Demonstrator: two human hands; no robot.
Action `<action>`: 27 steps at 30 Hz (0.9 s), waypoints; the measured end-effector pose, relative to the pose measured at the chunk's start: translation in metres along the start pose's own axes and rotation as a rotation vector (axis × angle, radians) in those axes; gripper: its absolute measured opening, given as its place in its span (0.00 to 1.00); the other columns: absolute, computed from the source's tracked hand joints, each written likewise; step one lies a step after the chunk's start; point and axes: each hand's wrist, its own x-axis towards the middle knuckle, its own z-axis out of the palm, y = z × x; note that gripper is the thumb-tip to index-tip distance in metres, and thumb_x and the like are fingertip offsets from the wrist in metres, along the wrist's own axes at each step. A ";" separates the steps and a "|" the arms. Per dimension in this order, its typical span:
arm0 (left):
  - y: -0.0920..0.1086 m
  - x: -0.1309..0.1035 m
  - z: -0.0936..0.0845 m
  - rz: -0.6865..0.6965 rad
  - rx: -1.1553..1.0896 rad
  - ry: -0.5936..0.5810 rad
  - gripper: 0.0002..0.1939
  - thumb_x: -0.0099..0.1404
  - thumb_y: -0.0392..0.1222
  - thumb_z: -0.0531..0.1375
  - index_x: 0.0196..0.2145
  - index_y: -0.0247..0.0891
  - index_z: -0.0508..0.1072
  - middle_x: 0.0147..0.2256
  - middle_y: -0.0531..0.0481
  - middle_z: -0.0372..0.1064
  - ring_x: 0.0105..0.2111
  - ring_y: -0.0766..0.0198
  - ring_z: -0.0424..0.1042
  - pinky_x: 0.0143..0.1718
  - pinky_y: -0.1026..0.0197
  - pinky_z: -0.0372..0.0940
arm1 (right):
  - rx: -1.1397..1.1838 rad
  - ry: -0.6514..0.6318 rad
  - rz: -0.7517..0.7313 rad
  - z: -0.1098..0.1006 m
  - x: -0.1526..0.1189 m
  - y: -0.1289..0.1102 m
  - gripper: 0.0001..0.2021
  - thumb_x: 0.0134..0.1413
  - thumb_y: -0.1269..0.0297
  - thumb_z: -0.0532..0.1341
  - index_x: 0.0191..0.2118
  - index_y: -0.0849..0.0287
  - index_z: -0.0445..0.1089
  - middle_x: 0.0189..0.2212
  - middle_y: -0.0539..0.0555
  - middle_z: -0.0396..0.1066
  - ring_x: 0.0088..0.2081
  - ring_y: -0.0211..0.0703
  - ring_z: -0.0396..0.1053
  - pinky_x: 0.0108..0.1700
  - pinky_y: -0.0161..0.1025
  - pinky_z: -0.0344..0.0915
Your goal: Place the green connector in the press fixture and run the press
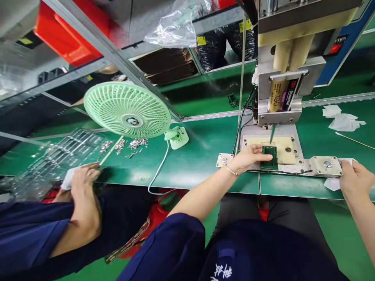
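Green part (270, 155) on the fixture plate (288, 150) under the dispenser nozzle (272, 134), pinched by left hand (247, 157). Right hand (353, 177) closed on white paper (332, 183) at bench edge. Fan (127, 110) to the left; co-worker's hand (83, 177) by clear tray (55, 158).

Colours at the green desk (199, 164)

Dark green part (270, 156) under left hand (247, 157), on a cream-yellow plate (285, 150) in a silver-grey fixture (325, 166). Adhesive cartridge (283, 95) beige with a black, red and purple label. Mint-green fan (127, 110), slatted grille, white cord (159, 168). White tissues (342, 119); white paper (332, 183) by right hand (356, 179). Red bin (73, 33). Navy sleeves (172, 249); a co-worker's hand (83, 179) beside a clear tray (58, 156).
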 end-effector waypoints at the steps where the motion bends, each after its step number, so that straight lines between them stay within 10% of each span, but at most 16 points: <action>1: 0.000 0.009 -0.001 0.034 0.014 -0.001 0.35 0.34 0.38 0.77 0.42 0.33 0.72 0.39 0.48 0.70 0.34 0.69 0.68 0.45 0.60 0.64 | 0.001 0.002 -0.003 0.000 0.001 0.000 0.16 0.52 0.52 0.56 0.24 0.60 0.64 0.19 0.47 0.52 0.23 0.38 0.53 0.23 0.36 0.48; 10: -0.016 0.036 -0.018 0.382 0.591 0.120 0.34 0.52 0.39 0.70 0.54 0.36 0.60 0.42 0.43 0.65 0.38 0.63 0.66 0.43 0.57 0.64 | 0.032 -0.001 -0.020 0.002 0.003 0.003 0.17 0.51 0.51 0.56 0.23 0.61 0.63 0.19 0.50 0.53 0.23 0.39 0.54 0.23 0.36 0.48; 22: -0.002 0.040 -0.007 0.356 0.917 0.204 0.37 0.53 0.37 0.69 0.59 0.34 0.60 0.42 0.40 0.68 0.44 0.53 0.69 0.51 0.46 0.63 | 0.020 -0.008 -0.017 0.005 0.008 0.000 0.19 0.50 0.49 0.54 0.24 0.62 0.65 0.20 0.49 0.56 0.26 0.39 0.56 0.28 0.36 0.50; 27: -0.009 0.015 -0.015 0.405 0.938 0.196 0.53 0.49 0.50 0.72 0.65 0.37 0.49 0.60 0.33 0.54 0.63 0.42 0.48 0.63 0.40 0.47 | 0.052 -0.023 0.060 0.004 0.010 -0.002 0.22 0.45 0.45 0.57 0.25 0.63 0.69 0.20 0.50 0.59 0.27 0.41 0.58 0.29 0.37 0.52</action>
